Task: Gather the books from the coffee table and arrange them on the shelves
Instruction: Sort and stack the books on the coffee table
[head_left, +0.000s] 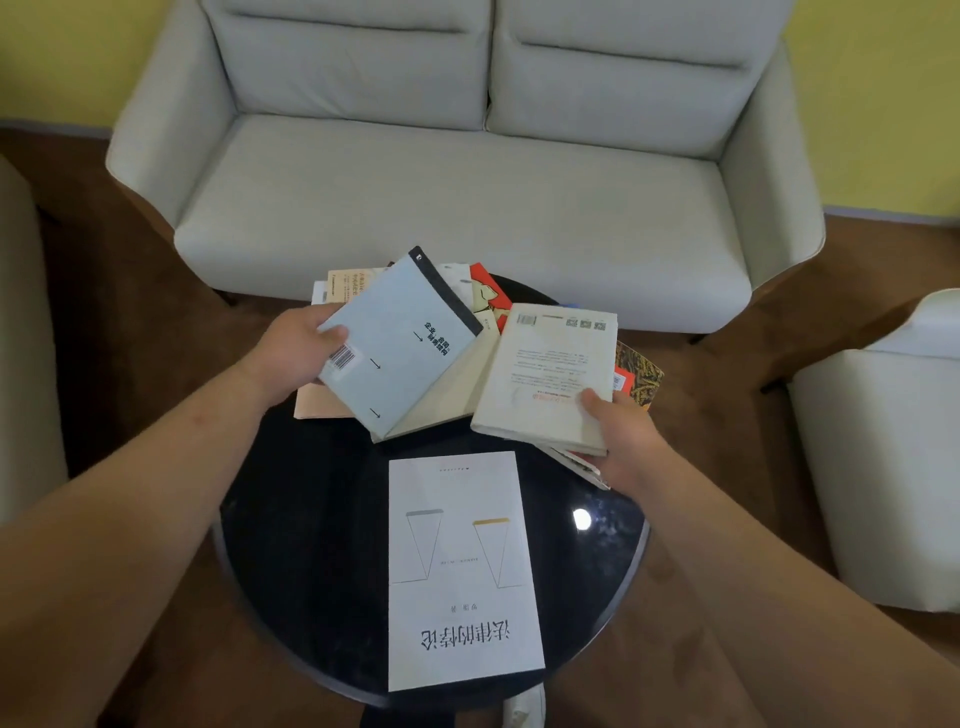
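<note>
Status: early in the gather stage. No shelves were in view, so nothing could be confirmed as shelved. All visible books were on or over the round black counter (291, 545).

Left hand (296, 353) gripped the pale blue book (400, 343) by its near-left corner, thumb on the cover beside the barcode. That book was tilted above the loose pile. Its long axis ran from near-left to far-right, with a dark band across the far-right end.

Right hand (628, 441) pinched the cream book (550, 374) at its near-right corner, thumb on top. It was back cover up with the barcodes at the far edge, and its long axis ran roughly near to far. I couldn't tell whether it was lifted or resting on the pile.

The white book (462, 566) lay flat at the near side of the counter, untouched. Its long axis ran near to far, and its title was at the near end, upside down to the wearer.

Left to collect, as I judged it: the white book plus the pile underneath, which included a red cover (491, 299), a beige cover (348, 283) and a yellow-patterned cover (641, 376). The pale sofa (467, 197) stood behind the counter.
</note>
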